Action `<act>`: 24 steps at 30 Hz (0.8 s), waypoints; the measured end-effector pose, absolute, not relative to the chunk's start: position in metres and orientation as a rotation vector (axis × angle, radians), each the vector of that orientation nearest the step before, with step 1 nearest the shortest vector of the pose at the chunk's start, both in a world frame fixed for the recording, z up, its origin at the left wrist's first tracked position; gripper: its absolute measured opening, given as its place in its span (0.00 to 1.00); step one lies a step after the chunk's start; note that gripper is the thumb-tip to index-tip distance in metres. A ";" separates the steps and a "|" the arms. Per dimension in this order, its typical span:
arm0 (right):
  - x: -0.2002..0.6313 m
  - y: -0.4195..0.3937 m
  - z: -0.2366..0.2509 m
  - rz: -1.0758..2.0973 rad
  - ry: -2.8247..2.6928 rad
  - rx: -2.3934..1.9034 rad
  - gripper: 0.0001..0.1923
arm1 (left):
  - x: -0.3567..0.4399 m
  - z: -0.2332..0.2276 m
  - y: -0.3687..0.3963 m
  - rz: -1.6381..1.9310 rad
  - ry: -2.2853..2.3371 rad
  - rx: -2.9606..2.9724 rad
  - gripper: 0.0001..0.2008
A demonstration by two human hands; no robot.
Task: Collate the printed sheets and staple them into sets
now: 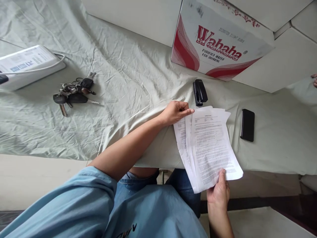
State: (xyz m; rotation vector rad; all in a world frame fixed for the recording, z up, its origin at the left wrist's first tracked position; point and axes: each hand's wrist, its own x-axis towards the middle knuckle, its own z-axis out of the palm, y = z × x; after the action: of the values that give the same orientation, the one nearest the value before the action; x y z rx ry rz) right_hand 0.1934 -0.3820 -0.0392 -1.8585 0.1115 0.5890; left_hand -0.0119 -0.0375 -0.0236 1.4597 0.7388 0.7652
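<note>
At the surface's near edge, left hand (176,111) pinches the top corner and right hand (219,191) grips the bottom edge of 3 fanned sheets (210,145), long axis running between both hands.

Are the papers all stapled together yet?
Not yet, it looks like. The printed sheets are gathered but still fanned unevenly. The left hand pinches their top corner, the right hand holds the bottom edge. The black stapler lies untouched on the cloth just beyond.
</note>
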 end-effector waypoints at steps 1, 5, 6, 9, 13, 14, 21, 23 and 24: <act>0.193 -0.383 -0.041 0.578 0.113 -1.858 0.45 | -0.012 -0.023 -0.038 0.762 0.728 1.466 0.43; 0.189 -0.380 -0.040 0.621 0.120 -1.795 0.47 | -0.013 -0.023 -0.038 0.741 0.682 1.476 0.41; 0.189 -0.378 -0.038 0.645 0.130 -1.769 0.47 | -0.013 -0.024 -0.038 0.740 0.679 1.472 0.39; 0.187 -0.373 -0.029 0.719 0.141 -1.717 0.48 | -0.012 -0.029 -0.035 0.742 0.694 1.430 0.28; 0.185 -0.374 -0.025 0.797 0.116 -1.728 0.46 | -0.011 -0.038 -0.031 0.738 0.669 1.338 0.12; 0.184 -0.375 -0.025 0.808 0.107 -1.742 0.47 | -0.011 -0.040 -0.031 0.743 0.652 1.323 0.12; 0.184 -0.369 -0.003 0.641 -0.229 -1.833 0.45 | -0.011 -0.040 -0.030 0.837 0.528 1.157 0.27; 0.195 -0.360 0.012 0.423 -0.429 -1.824 0.42 | -0.011 -0.040 -0.028 0.896 0.500 1.113 0.31; 0.203 -0.355 0.019 0.301 -0.516 -1.819 0.40 | -0.011 -0.040 -0.027 0.911 0.478 1.089 0.34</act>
State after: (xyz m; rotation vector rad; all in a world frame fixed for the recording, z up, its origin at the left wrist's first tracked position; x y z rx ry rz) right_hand 0.2026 -0.3554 0.0194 -1.8191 -0.5163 0.3013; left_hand -0.0107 -0.0270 -0.0399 1.0885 0.4778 0.9105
